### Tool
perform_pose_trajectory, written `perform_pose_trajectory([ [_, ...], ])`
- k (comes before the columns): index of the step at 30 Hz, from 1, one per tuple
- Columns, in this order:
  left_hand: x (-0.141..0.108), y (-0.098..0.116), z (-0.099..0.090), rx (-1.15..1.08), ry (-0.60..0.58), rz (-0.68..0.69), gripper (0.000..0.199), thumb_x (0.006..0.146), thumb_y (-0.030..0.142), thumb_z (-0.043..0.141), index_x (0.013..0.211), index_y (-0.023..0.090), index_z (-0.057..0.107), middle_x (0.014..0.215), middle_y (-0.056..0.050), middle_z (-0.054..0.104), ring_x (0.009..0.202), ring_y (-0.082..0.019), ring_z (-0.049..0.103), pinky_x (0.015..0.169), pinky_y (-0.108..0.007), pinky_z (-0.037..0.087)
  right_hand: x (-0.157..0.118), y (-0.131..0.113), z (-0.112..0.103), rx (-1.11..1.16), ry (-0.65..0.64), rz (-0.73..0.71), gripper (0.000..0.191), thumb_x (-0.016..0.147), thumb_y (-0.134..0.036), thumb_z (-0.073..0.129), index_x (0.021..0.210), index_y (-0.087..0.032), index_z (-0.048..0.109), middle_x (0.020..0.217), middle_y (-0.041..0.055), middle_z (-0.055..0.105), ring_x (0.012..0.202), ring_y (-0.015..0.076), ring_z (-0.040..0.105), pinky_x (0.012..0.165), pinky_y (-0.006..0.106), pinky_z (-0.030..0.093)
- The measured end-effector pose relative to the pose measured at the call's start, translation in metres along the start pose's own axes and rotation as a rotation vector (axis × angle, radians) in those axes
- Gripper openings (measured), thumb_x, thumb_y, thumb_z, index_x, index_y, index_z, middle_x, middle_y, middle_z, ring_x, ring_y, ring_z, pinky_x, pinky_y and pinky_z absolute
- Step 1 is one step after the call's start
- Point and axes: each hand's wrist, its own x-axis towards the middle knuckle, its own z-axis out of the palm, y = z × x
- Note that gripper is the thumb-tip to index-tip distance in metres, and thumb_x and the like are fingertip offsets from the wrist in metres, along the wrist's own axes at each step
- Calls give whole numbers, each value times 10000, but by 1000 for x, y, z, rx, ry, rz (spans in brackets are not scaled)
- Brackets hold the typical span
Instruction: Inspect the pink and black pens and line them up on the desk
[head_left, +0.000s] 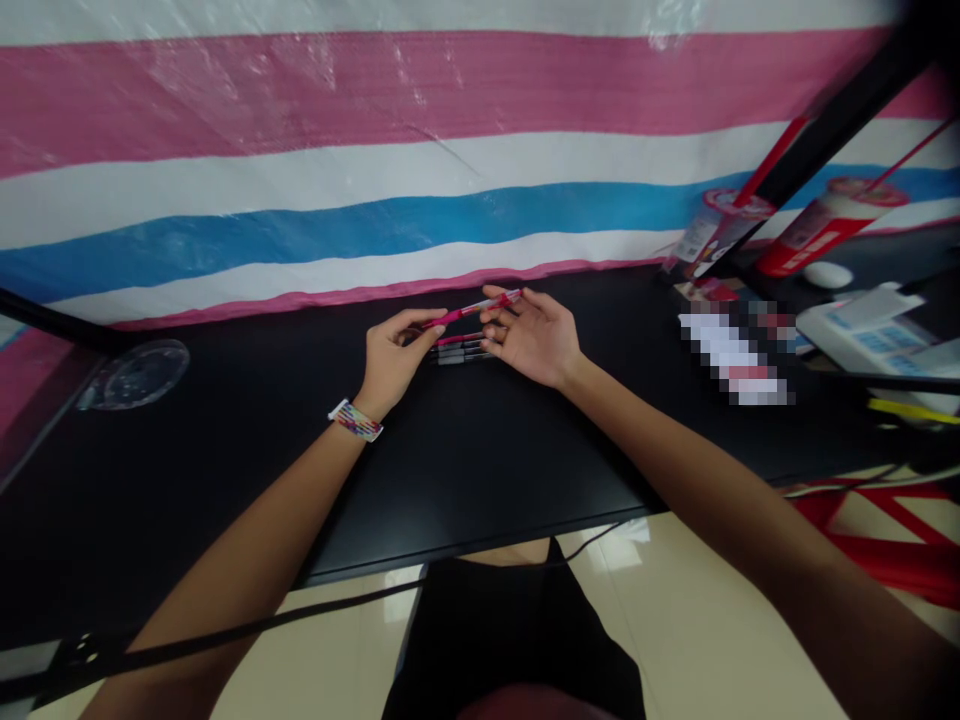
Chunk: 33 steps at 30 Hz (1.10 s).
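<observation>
A red pen (463, 313) is raised a little over the black table, slanting up to the right. My left hand (394, 358) pinches its left end between thumb and fingers. My right hand (534, 338) is at the pen's other end, palm up, fingers bent around its clear tip part. Beneath the red pen, several pens (461, 350) with dark grips and one with a red grip lie side by side on the table, their right ends partly hidden by my right fingers. A patterned band circles my left wrist.
A clear plastic lid (146, 375) lies at the table's left. Two drink cups, one clear (712, 235) and one red (825, 230), stand back right near a white mouse-like object (828, 275), papers and a white box (885, 335). A cable crosses the front edge (480, 550).
</observation>
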Motion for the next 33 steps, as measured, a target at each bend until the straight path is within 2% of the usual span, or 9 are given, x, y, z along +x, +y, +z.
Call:
perform_pose_trajectory([
  [3, 0, -1, 0, -6, 1, 3, 204, 953, 322, 886, 1156, 299, 900, 1173, -41, 888, 1027, -221, 827, 968, -379, 666, -1, -1, 1, -58, 9, 4, 433, 977, -563, 624, 1246, -266, 791, 1067, 77, 828, 902, 239, 726, 916, 424, 626],
  [7, 0, -1, 0, -12, -1, 13, 208, 959, 319, 888, 1165, 293, 898, 1178, -43, 886, 1037, -216, 827, 985, -376, 665, 0, 0, 0, -91, 13, -27, 384, 960, -524, 648, 1202, -265, 795, 1042, 71, 827, 905, 228, 729, 943, 425, 622],
  [12, 0, -1, 0, -12, -4, 2, 214, 968, 320, 878, 1179, 286, 893, 1194, -48, 883, 1039, -221, 830, 995, -391, 671, 0, -1, 0, -192, 61, -24, 466, 919, -578, 674, 1249, -267, 783, 1140, 104, 843, 994, 277, 741, 966, 463, 636],
  [15, 0, 0, 0, 3, -9, -7, 224, 970, 340, 870, 1183, 275, 891, 1201, -55, 882, 1049, -232, 828, 1004, -405, 671, -1, -3, 1, -231, 63, -33, 533, 907, -649, 684, 1259, -262, 784, 1169, 112, 845, 975, 279, 745, 922, 458, 649],
  [18, 0, 2, 0, 25, -7, -7, 228, 967, 353, 865, 1178, 270, 892, 1189, -57, 884, 1022, -233, 823, 997, -409, 672, 1, -2, -2, -306, 74, -69, 567, 912, -711, 696, 1238, -261, 806, 1153, 101, 844, 861, 243, 738, 803, 417, 648],
  [21, 0, 1, 0, 34, -4, -8, 216, 968, 344, 855, 1164, 261, 891, 1187, -60, 882, 1033, -240, 823, 1015, -418, 669, 7, 1, -10, -514, 174, -238, 385, 860, -556, 858, 1094, -251, 847, 962, 62, 828, 710, 191, 684, 687, 365, 603],
  [23, 1, 1, 1, 28, -7, -24, 220, 970, 327, 843, 1176, 259, 883, 1211, -63, 878, 1063, -242, 824, 1029, -417, 666, 12, 1, -18, -668, 217, -372, 290, 837, -469, 907, 1021, -249, 865, 907, 49, 820, 692, 187, 674, 700, 376, 607],
  [28, 3, -1, 2, 25, -2, -50, 187, 1002, 304, 797, 1170, 267, 870, 1191, -54, 879, 1073, -228, 824, 1021, -401, 661, 16, -6, -31, -991, 194, -547, 144, 892, -317, 846, 1015, -257, 892, 1125, 79, 876, 1007, 273, 804, 989, 480, 651],
  [33, 4, -6, -1, 204, -17, -75, 161, 1006, 272, 778, 1119, 291, 890, 1148, -43, 887, 1049, -249, 818, 1056, -470, 646, 15, -6, -36, -1297, 195, -583, 231, 912, -166, 754, 1058, -253, 910, 1143, 70, 891, 1093, 292, 819, 1062, 502, 640],
])
